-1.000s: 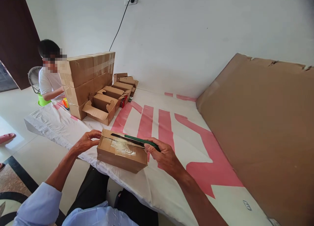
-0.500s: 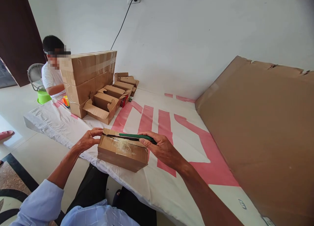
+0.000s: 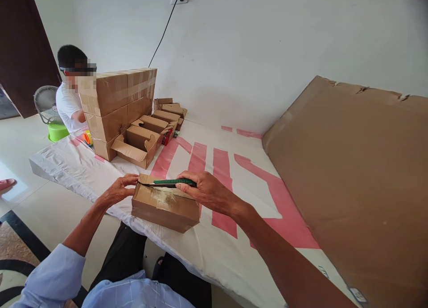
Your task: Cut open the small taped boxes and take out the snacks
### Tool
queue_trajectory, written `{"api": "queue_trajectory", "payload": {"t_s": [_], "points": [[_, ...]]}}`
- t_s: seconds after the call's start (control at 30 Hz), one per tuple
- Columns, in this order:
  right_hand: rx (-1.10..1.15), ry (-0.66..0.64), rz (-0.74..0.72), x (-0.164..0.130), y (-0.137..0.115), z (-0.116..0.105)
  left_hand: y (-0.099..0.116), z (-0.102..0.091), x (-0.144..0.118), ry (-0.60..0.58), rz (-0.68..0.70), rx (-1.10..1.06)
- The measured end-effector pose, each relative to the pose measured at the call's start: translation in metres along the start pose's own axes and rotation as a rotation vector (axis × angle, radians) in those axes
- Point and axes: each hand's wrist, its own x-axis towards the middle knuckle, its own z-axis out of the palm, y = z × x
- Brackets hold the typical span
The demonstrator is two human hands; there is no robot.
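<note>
A small taped cardboard box (image 3: 165,214) lies in front of me at the table's near edge. A seam runs along its top, beside crumpled clear tape. My left hand (image 3: 121,191) grips the box's left end, fingers at the top corner. In my right hand (image 3: 203,190) is a green utility knife (image 3: 165,181), held low over the top seam and pointing left. Whether its blade is inside the seam I cannot tell.
Stacked sealed boxes (image 3: 112,94) stand at the back left, beside several open boxes (image 3: 133,149). Behind the stack sits a person (image 3: 68,103) in white. A large cardboard sheet (image 3: 351,178) leans at the right. The table cover (image 3: 247,201) bears pink strips.
My right hand has moved left along the box top with the utility knife. The left hand stays on the box's left end. The view has shifted slightly.
</note>
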Motion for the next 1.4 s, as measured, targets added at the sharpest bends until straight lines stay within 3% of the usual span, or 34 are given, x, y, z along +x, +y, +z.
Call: {"api": "queue_trajectory", "payload": {"t_s": [0.23,0.43,0.6,0.73,0.97,1.4], "points": [[-0.213,-0.059,0.015,0.006,-0.012,-0.005,-0.012,-0.007,0.004,0.074,-0.006,0.148],[-0.358,-0.078,0.011,0.005,-0.015,-0.008,-0.011,-0.005,0.006,-0.005,0.057,0.084],[-0.331,-0.041,-0.038,0.002,-0.007,-0.009,-0.009,0.000,0.005,0.005,0.003,0.071],[-0.375,-0.050,-0.016,-0.002,-0.004,-0.006,-0.003,0.005,0.007,-0.031,0.060,0.140],[-0.317,-0.029,-0.009,-0.008,-0.006,-0.012,0.005,0.002,0.011,-0.080,0.011,0.154],[-0.335,-0.019,-0.040,-0.007,-0.003,-0.011,0.011,0.006,0.014,-0.066,0.014,0.179]]}}
